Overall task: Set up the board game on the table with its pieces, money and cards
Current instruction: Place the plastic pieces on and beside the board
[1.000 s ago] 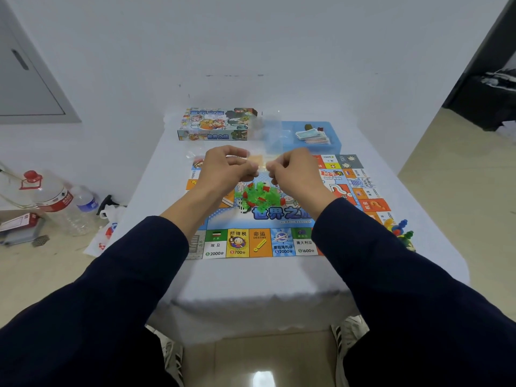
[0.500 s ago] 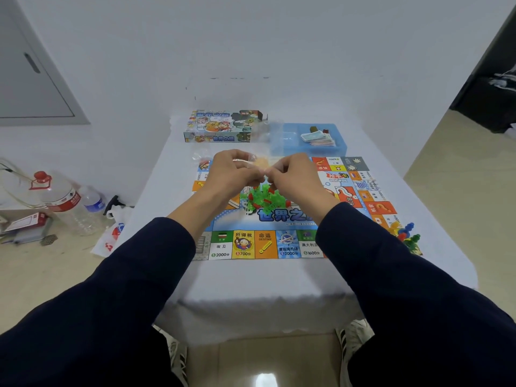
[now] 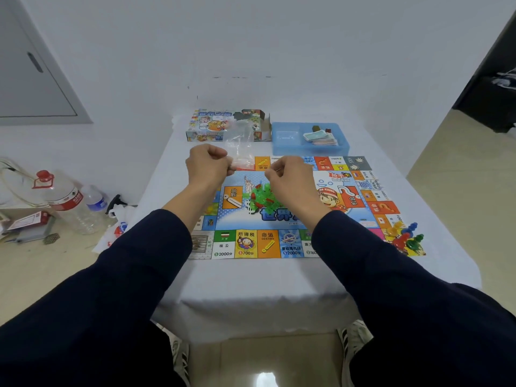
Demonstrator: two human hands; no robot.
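Clear bag [image 3: 240, 141] in left hand [image 3: 208, 166] is motion-blurred, contents unreadable; whether right hand [image 3: 290, 174] pinches anything cannot be told, its fingers [image 3: 272, 172] curled and whatever is between them too small; both forearms cover parts of game board [image 3: 279, 244], centre title half hidden; green and red pile [image 3: 258, 195] partly behind right wrist; cards in blue tray [image 3: 282, 143] too small to read; both sleeves cut off by bottom edge; cabinet [image 3: 28, 79] cut off at left.

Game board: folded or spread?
Spread. The game board lies flat on the table, printed squares along its edges, green and red pieces heaped at its middle.
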